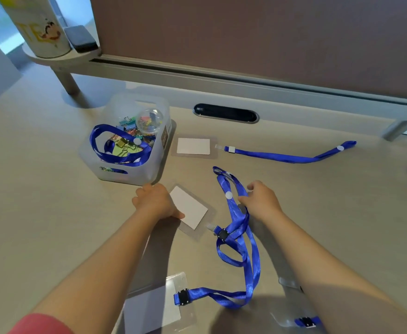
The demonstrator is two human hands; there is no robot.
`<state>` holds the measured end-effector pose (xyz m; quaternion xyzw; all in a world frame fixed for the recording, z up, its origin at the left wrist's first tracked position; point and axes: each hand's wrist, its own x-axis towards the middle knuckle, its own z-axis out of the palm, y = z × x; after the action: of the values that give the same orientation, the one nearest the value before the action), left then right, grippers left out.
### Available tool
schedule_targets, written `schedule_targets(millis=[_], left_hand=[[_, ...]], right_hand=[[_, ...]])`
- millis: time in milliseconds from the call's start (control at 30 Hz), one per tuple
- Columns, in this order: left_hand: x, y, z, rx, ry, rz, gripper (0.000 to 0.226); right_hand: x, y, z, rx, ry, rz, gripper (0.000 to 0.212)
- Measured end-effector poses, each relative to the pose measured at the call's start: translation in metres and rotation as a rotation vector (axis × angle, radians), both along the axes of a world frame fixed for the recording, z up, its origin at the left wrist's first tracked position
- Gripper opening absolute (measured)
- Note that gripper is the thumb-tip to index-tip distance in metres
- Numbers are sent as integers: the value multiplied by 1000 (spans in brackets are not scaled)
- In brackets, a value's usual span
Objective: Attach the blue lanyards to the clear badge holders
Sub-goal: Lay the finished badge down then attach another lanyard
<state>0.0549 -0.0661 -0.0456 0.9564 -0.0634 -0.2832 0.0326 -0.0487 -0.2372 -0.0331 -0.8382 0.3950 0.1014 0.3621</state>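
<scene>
My left hand presses on the near-left edge of a clear badge holder with a white card, lying tilted at the table's middle. Its tab joins a black clip on a blue lanyard. My right hand pinches that lanyard's strap just right of its white button. A second badge holder lies farther back, clipped to a straight blue lanyard. A third holder at the near edge carries another blue lanyard. A fourth clip shows under my right forearm.
A translucent bin at the left holds a coiled blue lanyard, binder clips and a small clear tub. A partition wall with a rail runs along the back, above a dark cable slot. A cup and a dark case stand on a raised shelf back left.
</scene>
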Motion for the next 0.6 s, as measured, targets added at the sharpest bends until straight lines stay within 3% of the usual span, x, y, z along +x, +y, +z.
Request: schedule_targets(millis=[67,133,267,467,600], left_hand=[[2,2,9,-252,31,86,50],[5,3,24,-547,95,186,15],[11,5,56,-873,88,232,26],[14,12,86,-1035,127,281,10],[15,18,98,-1109,199,333,8]], right_hand=[[2,2,5,-39,-35,33,42],[7,8,11,-22,-63,108,45],[13,21,19,139,-53,248,40],[20,27,31,215,-196,244,46],[25,22,51,271,-315,207,19]])
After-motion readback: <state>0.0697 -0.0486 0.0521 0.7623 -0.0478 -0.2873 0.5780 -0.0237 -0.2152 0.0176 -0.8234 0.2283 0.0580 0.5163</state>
